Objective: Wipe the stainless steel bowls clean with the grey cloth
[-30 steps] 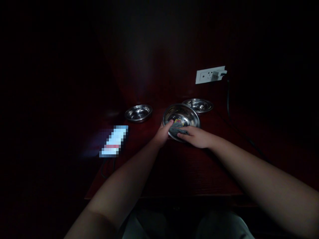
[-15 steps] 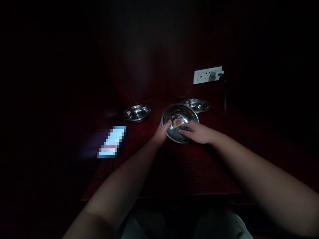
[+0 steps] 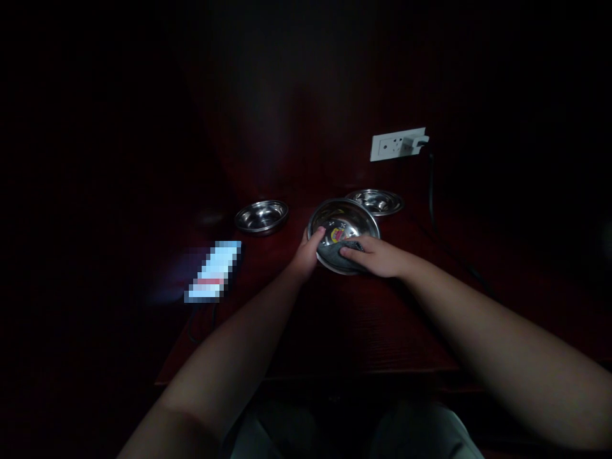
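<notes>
A shiny steel bowl is tilted towards me above the dark red table, a yellow and red sticker on its inside. My left hand grips its left rim, thumb over the inner edge and the other fingers hidden behind. A dark grey cloth lies against the bowl's near inner wall. My right hand is closed on that cloth at the bowl's right side, pressing it to the metal. Some right fingers are hidden by the cloth and bowl.
Another steel bowl stands at the left, and a steel dish sits behind the held bowl. A lit phone with a cable is at the left. On the wall, a socket holds a plug, its cord hanging to the table.
Both hands and the bowl have hardly moved. The cloth and my right fingers have shifted slightly against the bowl's near inner side.
</notes>
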A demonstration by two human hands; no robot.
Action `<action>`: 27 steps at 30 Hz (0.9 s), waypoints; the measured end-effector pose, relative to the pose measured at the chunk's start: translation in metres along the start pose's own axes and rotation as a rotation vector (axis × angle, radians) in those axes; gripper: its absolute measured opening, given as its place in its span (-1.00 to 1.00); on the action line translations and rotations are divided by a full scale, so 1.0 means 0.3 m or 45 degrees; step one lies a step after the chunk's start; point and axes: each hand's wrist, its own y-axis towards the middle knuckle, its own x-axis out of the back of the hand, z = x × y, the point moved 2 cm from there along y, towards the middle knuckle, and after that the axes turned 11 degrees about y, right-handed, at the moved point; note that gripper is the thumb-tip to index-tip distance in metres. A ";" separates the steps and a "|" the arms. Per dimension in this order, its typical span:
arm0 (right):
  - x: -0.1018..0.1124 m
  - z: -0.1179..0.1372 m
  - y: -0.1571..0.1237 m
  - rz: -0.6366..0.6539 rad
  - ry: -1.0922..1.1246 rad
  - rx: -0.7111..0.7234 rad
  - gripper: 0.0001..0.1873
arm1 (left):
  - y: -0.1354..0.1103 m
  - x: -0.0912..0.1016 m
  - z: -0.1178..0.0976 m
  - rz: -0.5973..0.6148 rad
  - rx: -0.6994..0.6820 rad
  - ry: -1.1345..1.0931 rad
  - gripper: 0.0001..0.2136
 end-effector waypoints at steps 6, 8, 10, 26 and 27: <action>-0.022 -0.003 0.003 -0.003 0.166 0.064 -0.65 | -0.010 -0.005 -0.007 0.048 0.020 -0.016 -0.52; -0.025 -0.005 0.004 0.002 0.173 0.071 -0.65 | -0.019 -0.009 -0.013 0.064 0.051 -0.018 -0.51; -0.026 -0.005 0.005 0.005 0.172 0.073 -0.65 | -0.025 -0.011 -0.017 0.073 0.079 -0.011 -0.50; 0.016 -0.009 0.002 -0.024 0.081 -0.083 -0.64 | -0.014 -0.012 0.001 0.082 0.026 -0.091 -0.52; 0.017 -0.010 0.002 -0.029 0.071 -0.093 -0.64 | -0.015 -0.013 0.000 0.082 0.027 -0.093 -0.52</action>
